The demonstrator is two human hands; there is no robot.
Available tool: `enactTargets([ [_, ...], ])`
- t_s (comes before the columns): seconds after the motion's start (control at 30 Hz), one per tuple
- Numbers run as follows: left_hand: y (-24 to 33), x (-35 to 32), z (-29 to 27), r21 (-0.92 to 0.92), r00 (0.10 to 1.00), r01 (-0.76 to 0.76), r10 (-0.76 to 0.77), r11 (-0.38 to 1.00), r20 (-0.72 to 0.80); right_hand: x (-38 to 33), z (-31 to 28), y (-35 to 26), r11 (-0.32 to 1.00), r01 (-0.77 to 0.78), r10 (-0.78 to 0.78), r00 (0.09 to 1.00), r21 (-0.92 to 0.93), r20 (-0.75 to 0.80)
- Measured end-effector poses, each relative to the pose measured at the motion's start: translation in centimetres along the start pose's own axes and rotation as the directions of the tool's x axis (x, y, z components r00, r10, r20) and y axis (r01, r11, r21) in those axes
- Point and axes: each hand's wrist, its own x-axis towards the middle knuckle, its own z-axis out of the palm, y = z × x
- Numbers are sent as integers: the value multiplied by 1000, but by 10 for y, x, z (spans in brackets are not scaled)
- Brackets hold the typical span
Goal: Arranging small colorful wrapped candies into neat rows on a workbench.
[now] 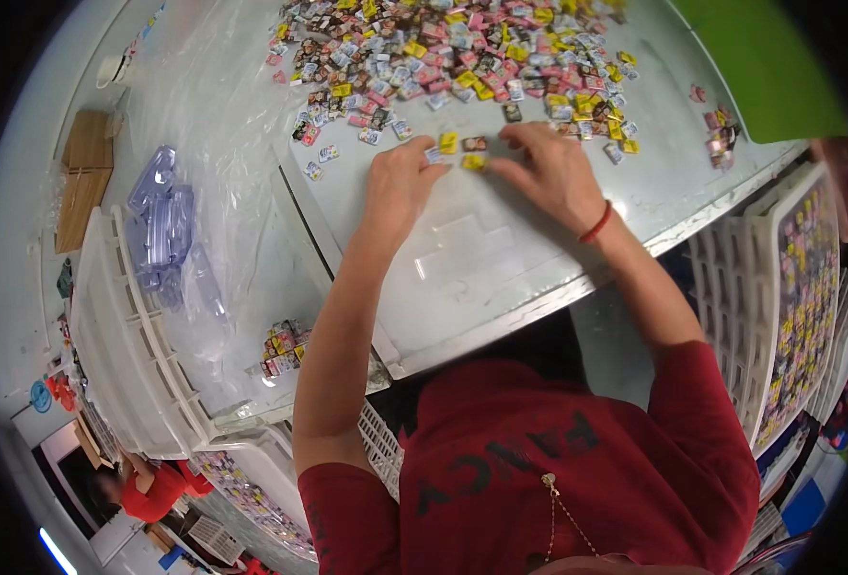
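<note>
a small yellow square packet (473, 162) is pinched between the fingertips of the left hand (397, 187) and right hand (550, 172) on the grey tabletop (501, 259).

Work surface was a pale grey-white table (501, 259) with a metal-trimmed front edge. White slatted plastic crates (127, 355) stood along its left side, more crates (731, 287) at the right. Clear plastic sheeting (223, 105) lay over the table's left part. A brown cardboard piece (84, 177) lay at far left. A green panel (759, 67) occupied the upper right corner. Lighting was even and bright.
</note>
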Motion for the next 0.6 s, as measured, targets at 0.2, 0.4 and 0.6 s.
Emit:
enactTargets([
  [0.2, -16, 11, 8, 178, 949, -250, 277, 952, -148, -5, 34, -8, 940, 277, -325, 905, -198, -275],
  [0.4, -21, 19, 15, 51, 792, -547, 536, 836, -292, -13, 32, -2, 951, 298, -308, 917, -75, -253],
  [0.6, -22, 15, 21, 82, 800, -547, 549, 833, -242, -3, 20, 16, 986, 137, -166, 894, -99, -417],
])
